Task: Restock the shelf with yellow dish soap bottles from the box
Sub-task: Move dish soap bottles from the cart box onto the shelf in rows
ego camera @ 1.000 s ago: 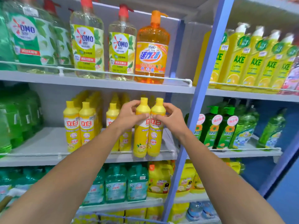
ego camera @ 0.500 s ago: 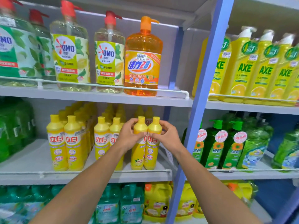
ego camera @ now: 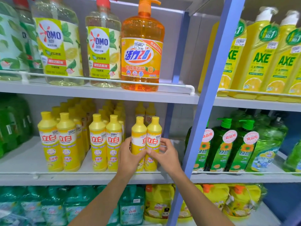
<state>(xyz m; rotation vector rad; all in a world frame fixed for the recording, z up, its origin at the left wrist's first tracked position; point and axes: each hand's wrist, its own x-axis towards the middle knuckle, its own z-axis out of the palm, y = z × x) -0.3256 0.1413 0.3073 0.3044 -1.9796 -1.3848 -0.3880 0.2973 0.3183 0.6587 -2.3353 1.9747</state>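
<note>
Two yellow dish soap bottles stand side by side at the front right of the middle shelf (ego camera: 24, 160). My left hand (ego camera: 129, 156) grips the left bottle (ego camera: 138, 136) at its middle. My right hand (ego camera: 166, 154) grips the right bottle (ego camera: 154, 134) from its right side. Both bottles are upright with their bases on the shelf board. To their left stand two more paired rows of the same yellow bottles (ego camera: 105, 141), running back into the shelf. More of them (ego camera: 145, 111) stand behind the held pair. The box is out of view.
A white wire rail (ego camera: 81, 173) runs along the shelf's front edge. A blue upright post (ego camera: 205, 111) stands just right of my right hand. Large pump bottles (ego camera: 141, 51) fill the shelf above, green bottles (ego camera: 228, 149) sit to the right, and teal and yellow jugs stand below.
Both hands slid down from the bottle shoulders to the middle of the bottles. The pair now stands lower and deeper on the shelf, and the camera has come closer.
</note>
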